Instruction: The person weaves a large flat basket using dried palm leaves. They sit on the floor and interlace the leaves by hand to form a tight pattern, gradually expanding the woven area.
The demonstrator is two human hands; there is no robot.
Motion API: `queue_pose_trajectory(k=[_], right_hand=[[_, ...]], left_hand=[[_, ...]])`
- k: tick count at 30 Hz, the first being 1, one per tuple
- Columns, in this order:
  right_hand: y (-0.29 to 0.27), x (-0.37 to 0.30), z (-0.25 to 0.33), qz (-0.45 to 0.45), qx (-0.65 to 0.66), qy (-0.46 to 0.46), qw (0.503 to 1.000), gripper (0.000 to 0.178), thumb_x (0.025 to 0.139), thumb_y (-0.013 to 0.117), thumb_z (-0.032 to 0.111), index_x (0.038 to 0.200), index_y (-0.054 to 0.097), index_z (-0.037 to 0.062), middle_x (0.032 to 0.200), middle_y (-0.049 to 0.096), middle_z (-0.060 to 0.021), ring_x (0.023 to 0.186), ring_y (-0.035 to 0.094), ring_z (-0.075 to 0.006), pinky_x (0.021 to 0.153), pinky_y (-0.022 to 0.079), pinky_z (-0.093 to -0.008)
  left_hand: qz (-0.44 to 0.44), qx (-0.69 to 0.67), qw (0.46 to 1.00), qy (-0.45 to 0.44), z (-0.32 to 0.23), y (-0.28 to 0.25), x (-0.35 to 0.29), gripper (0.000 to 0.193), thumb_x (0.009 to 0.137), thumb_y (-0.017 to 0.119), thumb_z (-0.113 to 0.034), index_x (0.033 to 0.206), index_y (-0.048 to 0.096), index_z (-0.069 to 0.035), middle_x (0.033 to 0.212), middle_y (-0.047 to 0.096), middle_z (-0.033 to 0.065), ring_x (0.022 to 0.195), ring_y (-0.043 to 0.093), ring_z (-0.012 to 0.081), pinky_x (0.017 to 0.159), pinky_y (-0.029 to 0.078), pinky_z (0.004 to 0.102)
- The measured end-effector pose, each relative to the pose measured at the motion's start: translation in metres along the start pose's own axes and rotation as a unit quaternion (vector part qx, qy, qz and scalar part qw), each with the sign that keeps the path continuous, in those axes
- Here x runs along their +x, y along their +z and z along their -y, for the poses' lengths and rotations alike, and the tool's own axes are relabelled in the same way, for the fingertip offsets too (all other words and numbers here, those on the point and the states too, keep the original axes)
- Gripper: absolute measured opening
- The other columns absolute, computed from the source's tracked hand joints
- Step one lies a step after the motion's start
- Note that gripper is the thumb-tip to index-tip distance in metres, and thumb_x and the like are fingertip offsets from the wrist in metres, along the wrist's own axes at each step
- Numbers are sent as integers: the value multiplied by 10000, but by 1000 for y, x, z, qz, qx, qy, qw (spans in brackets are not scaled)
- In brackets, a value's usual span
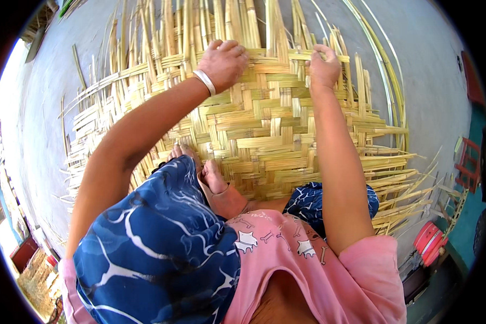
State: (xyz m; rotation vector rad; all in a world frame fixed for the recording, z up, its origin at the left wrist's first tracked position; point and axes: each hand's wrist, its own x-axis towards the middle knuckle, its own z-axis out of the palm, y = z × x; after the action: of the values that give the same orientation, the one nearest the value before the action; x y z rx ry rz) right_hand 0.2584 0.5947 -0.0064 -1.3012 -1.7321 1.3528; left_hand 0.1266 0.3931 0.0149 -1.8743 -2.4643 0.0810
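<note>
1. Far left: stuff along the rim is washed out or cut off by the dark edge, so no clue there.
2. Left hand [221, 65], white bracelet [204, 82] on the wrist: on the mat's far part, fingers curled under. Fingertips are hidden, so can't tell if that grip is closed on a strip.
3. Blue patterned cloth [156, 243] over the left leg and the bare foot [215, 178] hide some of the mat's near-left part.
4. The woven mat [270, 129] is flat on the grey floor [432, 81], middle of the scene. Pale yellow to greenish flat strips, stepped over-under weave, darker joints, ragged unwoven ends. Far ends run out of view.
5. Right hand [324, 67]: finger and thumb curled at a crosswise strip [294, 55], right of the other hand. Can't tell if the grip pinches it.
6. Right: long loose strips [391, 81] beyond the mat, tops cut off; red bucket [430, 240] near right, surroundings murky.
</note>
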Motion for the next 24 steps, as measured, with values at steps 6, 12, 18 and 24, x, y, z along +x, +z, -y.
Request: queue_pose_trajectory(k=[6,12,18,24], right_hand=[[-14,7,-9,62,-15,-53,997,204,848,597,125,1033,665,72,821,646,-46,725,584,-92,638,481,-259],[-28,-4,4,155,175,13,972,168,896,515,29,1006,642,35,885,622,-12,719,555,-79,653,480,-216],[-67,1,10,199,262,38,944,159,895,475,-8,991,600,13,937,620,-54,802,578,-115,735,511,-257],[-84,39,6,187,310,32,932,183,883,514,62,1049,563,2,1010,617,-103,894,577,-159,839,480,-318]], left_hand=[[-50,-248,967,-5,-21,-15,75,275,903,517,-196,1121,588,-44,1128,595,119,965,613,249,819,508,353],[127,-330,935,1,-38,-18,138,357,856,591,-205,1162,593,-21,979,663,120,746,652,174,680,534,309],[254,-421,867,-75,-36,-23,153,392,755,734,-326,1017,680,-40,802,680,78,647,629,131,601,510,262],[159,-381,904,-114,-44,-23,142,415,721,753,-387,960,691,-54,776,680,86,679,643,182,691,512,314]])
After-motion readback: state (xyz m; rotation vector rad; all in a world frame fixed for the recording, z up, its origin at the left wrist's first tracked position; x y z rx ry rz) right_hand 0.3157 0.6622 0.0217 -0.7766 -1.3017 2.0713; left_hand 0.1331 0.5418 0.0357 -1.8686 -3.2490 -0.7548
